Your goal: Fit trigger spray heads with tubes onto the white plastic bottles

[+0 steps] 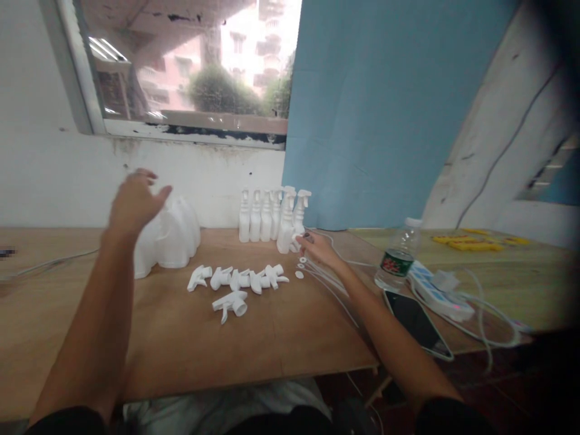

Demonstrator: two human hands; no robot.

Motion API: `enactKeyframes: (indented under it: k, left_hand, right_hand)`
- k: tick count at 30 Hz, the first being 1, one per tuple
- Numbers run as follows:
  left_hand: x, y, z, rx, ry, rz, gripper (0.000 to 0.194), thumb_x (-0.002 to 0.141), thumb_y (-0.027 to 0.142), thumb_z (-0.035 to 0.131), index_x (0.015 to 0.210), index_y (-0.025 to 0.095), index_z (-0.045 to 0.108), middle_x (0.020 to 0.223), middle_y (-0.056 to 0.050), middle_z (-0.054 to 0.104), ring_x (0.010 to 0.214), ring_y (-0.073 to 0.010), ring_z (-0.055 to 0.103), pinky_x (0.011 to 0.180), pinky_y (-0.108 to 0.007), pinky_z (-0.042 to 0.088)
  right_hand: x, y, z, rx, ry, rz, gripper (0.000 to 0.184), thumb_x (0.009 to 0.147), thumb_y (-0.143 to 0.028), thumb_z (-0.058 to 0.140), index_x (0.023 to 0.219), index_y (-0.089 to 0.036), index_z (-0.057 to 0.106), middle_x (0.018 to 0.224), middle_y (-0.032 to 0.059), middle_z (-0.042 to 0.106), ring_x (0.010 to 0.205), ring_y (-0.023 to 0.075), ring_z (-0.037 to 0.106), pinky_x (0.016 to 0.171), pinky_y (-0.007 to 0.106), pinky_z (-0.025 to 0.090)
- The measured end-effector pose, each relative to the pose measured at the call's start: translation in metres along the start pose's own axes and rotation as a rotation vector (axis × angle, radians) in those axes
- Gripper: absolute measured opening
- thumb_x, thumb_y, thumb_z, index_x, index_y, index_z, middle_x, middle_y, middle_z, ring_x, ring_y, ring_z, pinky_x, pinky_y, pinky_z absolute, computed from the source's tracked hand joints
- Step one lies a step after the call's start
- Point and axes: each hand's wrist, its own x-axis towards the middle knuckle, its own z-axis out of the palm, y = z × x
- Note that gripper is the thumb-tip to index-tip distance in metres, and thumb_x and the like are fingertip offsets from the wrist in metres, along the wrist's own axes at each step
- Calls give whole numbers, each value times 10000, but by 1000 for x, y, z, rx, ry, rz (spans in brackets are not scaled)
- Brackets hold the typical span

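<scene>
My left hand [138,202] is raised, its fingers apart, over a cluster of white plastic bottles [176,238] at the back left. Nothing shows in its grasp. My right hand [316,248] is at the back, with fingertips closed on a white spray trigger head [295,243], partly hidden. Just beyond it stand several white spray bottles [286,223] with trigger tops. More loose trigger heads [231,279] lie in a row mid-table, and a single trigger head [231,304] lies nearer me. A few small white discs [299,275] are below my right hand.
On the right are a clear drink bottle [396,263], a phone [417,323] and a white power strip [441,293] with cables. Thin white tubes [333,290] pass under my right forearm. Yellow pieces [475,241] lie farther right. A wall and window [190,72] bound the wooden table [203,356].
</scene>
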Motion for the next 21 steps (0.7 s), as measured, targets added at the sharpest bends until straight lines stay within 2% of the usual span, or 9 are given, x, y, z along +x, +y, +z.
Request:
enactKeyframes:
  k: [2,3,5,7,10,13,15,18,21]
  left_hand:
    - [-31,46,33,-248,-123,280,429,845,416,569,1148,115,533,1172,-115,580,994,-208,577,919,-378,458]
    - [-49,64,51,-371,-232,359,463,836,434,580,1187,136,522,1214,-117,560,1022,-205,570,884,-345,477]
    - [-85,84,86,-508,-397,382,621,762,482,658,1268,169,480,1262,-135,535,1061,-230,564,842,-343,495]
    - [-112,88,111,-571,-506,363,680,712,472,708,1291,199,476,1244,-131,560,1038,-246,585,839,-363,497]
    - [-129,75,127,-632,-615,264,428,766,479,647,1096,208,608,981,-73,678,843,-227,640,736,-351,515]
    - [-131,58,127,-748,-638,104,377,769,512,634,963,190,611,811,-50,682,703,-202,639,623,-318,512]
    - [-134,48,125,-851,-651,-6,383,751,530,646,897,182,582,715,-37,660,618,-180,618,572,-299,501]
    - [-144,36,127,-979,-686,-138,393,742,557,641,864,198,539,605,-1,618,518,-154,576,517,-280,476]
    - [-159,32,132,-997,-682,-200,394,740,577,635,881,226,527,567,24,589,471,-150,551,480,-276,446]
  right_hand:
    - [-5,-20,10,111,-124,-23,358,838,-514,515,732,-173,541,526,-10,586,337,64,355,344,192,255]
    - [-9,-31,15,161,-191,-34,370,835,-530,518,734,-175,541,518,-16,579,329,58,335,337,190,234]
    - [-16,-49,27,245,-323,-67,382,837,-547,518,768,-173,553,532,-20,583,321,48,310,328,187,204]
    - [-22,-61,37,300,-455,-109,396,846,-556,504,869,-167,579,575,-15,609,320,46,310,328,185,199]
    - [-20,-61,42,270,-540,-150,450,873,-557,455,1025,-160,602,614,-9,626,329,55,332,342,190,228]
    - [-5,-34,30,67,-325,-169,418,879,-502,465,1043,-165,652,625,1,628,446,95,465,435,196,332]
    - [6,-4,14,-143,-166,-183,297,834,-393,551,949,-162,696,747,37,680,624,142,570,568,220,411]
    - [16,42,-7,-375,-152,-130,221,732,-192,608,917,-147,721,897,78,715,787,199,611,705,258,433]
    - [15,70,-14,-404,-222,-75,264,699,-147,606,934,-138,726,845,73,717,752,205,610,697,261,429]
